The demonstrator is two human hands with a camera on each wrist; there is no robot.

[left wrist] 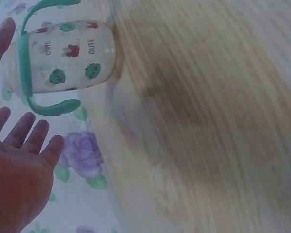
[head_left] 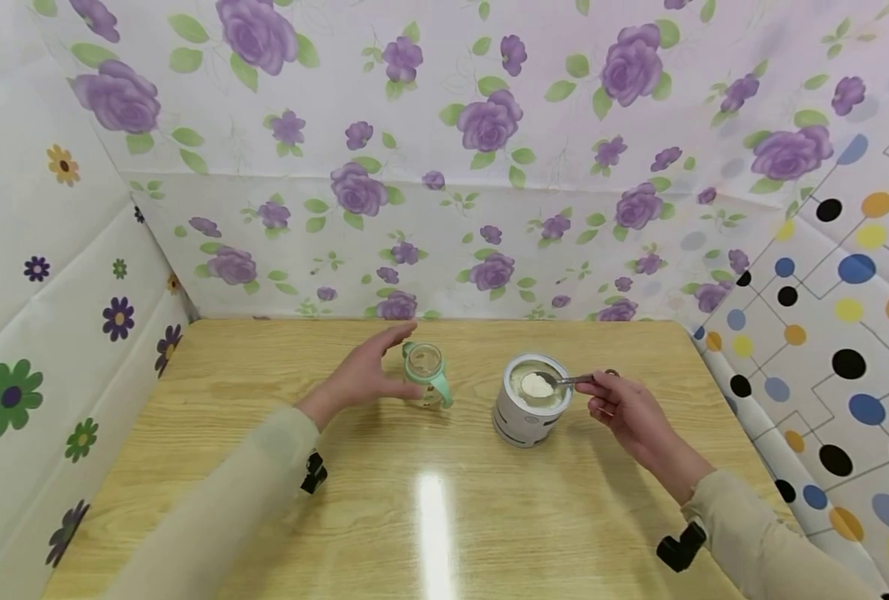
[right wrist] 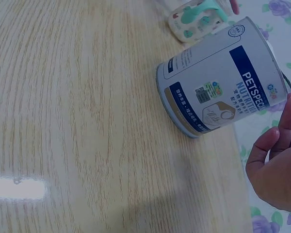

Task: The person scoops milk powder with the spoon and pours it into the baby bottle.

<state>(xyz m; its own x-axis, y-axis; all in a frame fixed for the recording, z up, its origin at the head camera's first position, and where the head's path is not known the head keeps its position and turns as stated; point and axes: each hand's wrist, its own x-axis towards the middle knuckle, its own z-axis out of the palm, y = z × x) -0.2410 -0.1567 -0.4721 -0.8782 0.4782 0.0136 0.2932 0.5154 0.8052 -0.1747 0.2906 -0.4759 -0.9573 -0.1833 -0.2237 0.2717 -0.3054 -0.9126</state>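
Observation:
A clear baby bottle (head_left: 424,363) with green handles and printed cartoon figures stands upright on the table, its top uncapped. My left hand (head_left: 369,372) is spread around its left side, thumb and fingers apart; in the left wrist view the palm (left wrist: 19,179) faces up beside the bottle (left wrist: 70,56). To the right stands an open white tin (head_left: 522,417) of pale powder; its printed label (right wrist: 218,82) shows in the right wrist view. My right hand (head_left: 634,415) pinches the handle of a metal spoon (head_left: 575,380), whose bowl holds a heap of white powder (head_left: 537,385) over the tin's mouth.
The wooden table (head_left: 339,500) carries a bright light reflection near the front. Behind it hangs a cloth with purple roses (head_left: 489,121). Flowered cloth (head_left: 9,396) closes off the left side, dotted cloth (head_left: 849,362) the right.

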